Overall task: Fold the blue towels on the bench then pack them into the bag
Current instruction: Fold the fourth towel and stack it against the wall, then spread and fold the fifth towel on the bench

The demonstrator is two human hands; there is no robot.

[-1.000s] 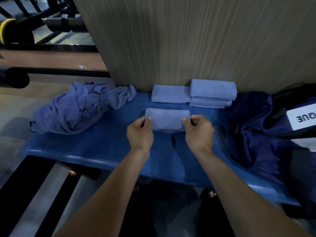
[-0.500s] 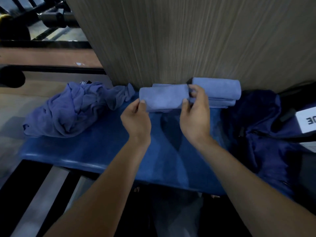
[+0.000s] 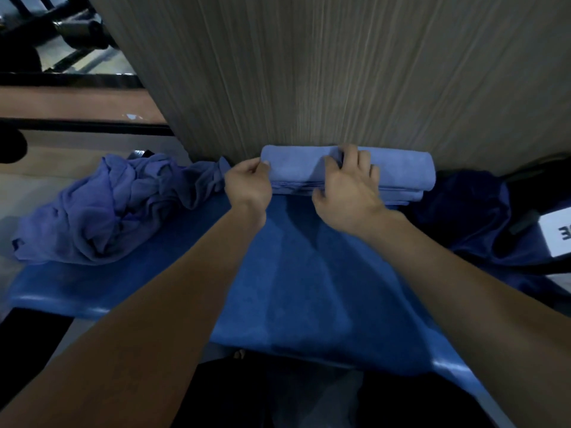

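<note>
A grey wood-grain wall panel (image 3: 324,72) rises straight behind a blue bench (image 3: 309,273), whose padded top fills the middle of the view. At the back of the bench, against the foot of the panel, a folded towel (image 3: 296,168) sits on top of other folded blue towels, with a second folded stack (image 3: 404,174) touching it on the right. The left hand (image 3: 247,183) pinches the left end of the folded towel between thumb and fingers, and the right hand (image 3: 346,186) is closed over its right end, fingers curled across the top and thumb below the front edge. Both forearms reach in from the bottom of the view. On the left end of the bench lies a crumpled heap of unfolded blue towels (image 3: 105,208), well apart from the stacks. On the right, a dark navy bag (image 3: 469,217) slumps just beside the folded stack, with a white label (image 3: 556,233) partly visible at the edge.
</note>
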